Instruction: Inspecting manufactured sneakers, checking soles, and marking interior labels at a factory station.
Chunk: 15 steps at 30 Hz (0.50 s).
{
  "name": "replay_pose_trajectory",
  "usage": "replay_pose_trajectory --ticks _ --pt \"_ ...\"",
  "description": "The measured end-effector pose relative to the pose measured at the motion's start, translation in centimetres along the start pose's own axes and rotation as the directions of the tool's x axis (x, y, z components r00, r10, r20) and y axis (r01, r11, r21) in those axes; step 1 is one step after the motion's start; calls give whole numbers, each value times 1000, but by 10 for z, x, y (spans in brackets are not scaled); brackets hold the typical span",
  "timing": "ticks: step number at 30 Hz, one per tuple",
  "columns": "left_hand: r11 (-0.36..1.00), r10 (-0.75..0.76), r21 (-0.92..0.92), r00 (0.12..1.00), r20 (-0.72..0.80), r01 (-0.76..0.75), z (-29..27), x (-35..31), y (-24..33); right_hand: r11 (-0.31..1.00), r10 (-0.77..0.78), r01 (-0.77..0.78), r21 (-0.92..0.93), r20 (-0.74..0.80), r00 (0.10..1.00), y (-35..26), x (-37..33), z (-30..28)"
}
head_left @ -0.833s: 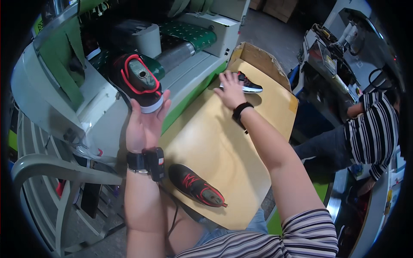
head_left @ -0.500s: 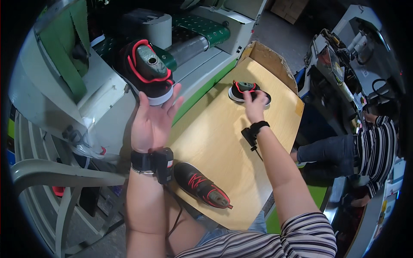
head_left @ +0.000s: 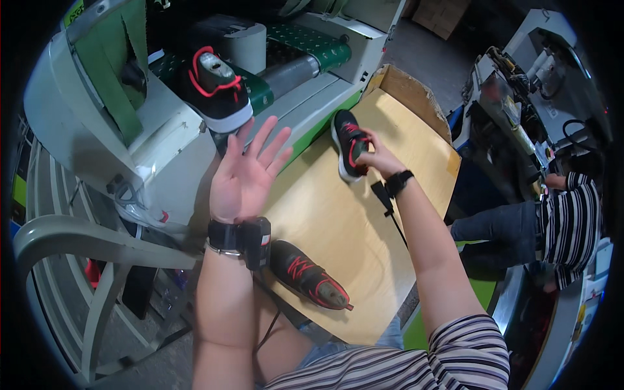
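My left hand (head_left: 244, 182) is open, palm up and fingers spread, just below the white sole of a black shoe with red trim (head_left: 227, 107). That shoe sits at the mouth of the machine, heel toward me, with a green last inside it. My right hand (head_left: 377, 156) grips a second black sneaker (head_left: 346, 133) by its heel and collar; its toe points away from me and its white sole faces left. Nearer to me, a third dark shoe with red laces (head_left: 304, 273) lies on the wooden board, heel toward the lower right.
The wooden board (head_left: 390, 227) has a cardboard flap (head_left: 416, 97) at its far end. A machine with a green belt (head_left: 305, 45) stands at the far left, beside a curved grey metal rail (head_left: 97, 244). At the right, a person in a striped top (head_left: 569, 221) stands by other equipment.
My right hand has closed on the far sneaker and turned it so its toe points away. The shoe at the machine has shifted farther off, and my left hand's fingers have spread beneath it.
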<state>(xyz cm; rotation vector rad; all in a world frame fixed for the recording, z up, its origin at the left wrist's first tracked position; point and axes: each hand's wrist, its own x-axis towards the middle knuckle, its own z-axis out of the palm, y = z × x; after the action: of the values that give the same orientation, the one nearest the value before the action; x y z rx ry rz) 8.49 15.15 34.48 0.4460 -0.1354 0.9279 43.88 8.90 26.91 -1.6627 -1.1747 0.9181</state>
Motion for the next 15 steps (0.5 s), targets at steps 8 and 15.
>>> replay_pose_trajectory --ticks 8,15 --pt "998 -49 43 996 -68 52 -2 -1 -12 988 -128 153 25 -424 897 13 -64 66" --pt "997 -40 55 993 -110 46 0 -8 -8 759 -341 572 311 -559 756 -112 -57 20"
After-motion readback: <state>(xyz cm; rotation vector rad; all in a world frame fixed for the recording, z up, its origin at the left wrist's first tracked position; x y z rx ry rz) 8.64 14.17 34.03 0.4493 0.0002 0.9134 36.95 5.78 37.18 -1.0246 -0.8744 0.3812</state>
